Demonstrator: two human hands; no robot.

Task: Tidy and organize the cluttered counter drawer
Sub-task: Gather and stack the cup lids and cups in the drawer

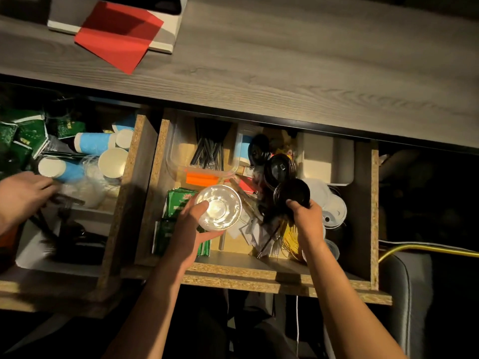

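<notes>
The counter drawer [261, 274] stands pulled out in the centre of the frame, under the edge of the table [285, 60]. Its contents remain largely unsorted. A clear tray [181, 167] at its rear holds black straws [210, 149], which looks like the only grouped set. Forward of it lie orange slips [201, 178], green packets [178, 200], loose papers, yellow items and white lids [334, 211] in no order.

The left hand [190, 229] grips a clear plastic cup [219, 207] above the green packets, fingers curled under it, thumb on its rim. The right hand [304, 216] holds a stack of black lids [291, 194] at centre right, fingers wrapped round them.

Judgement: sorting is at an early stage; lids and cups are being gathered, and most items have yet to be placed.

At the left of the frame a second drawer [121, 203] holds blue paper cups [93, 143], green boxes [28, 138] and black cutlery, also mixed. Another person's hand [20, 198] reaches into it; blur hides its fingers. A red sheet [116, 35] lies on the table at upper left.
</notes>
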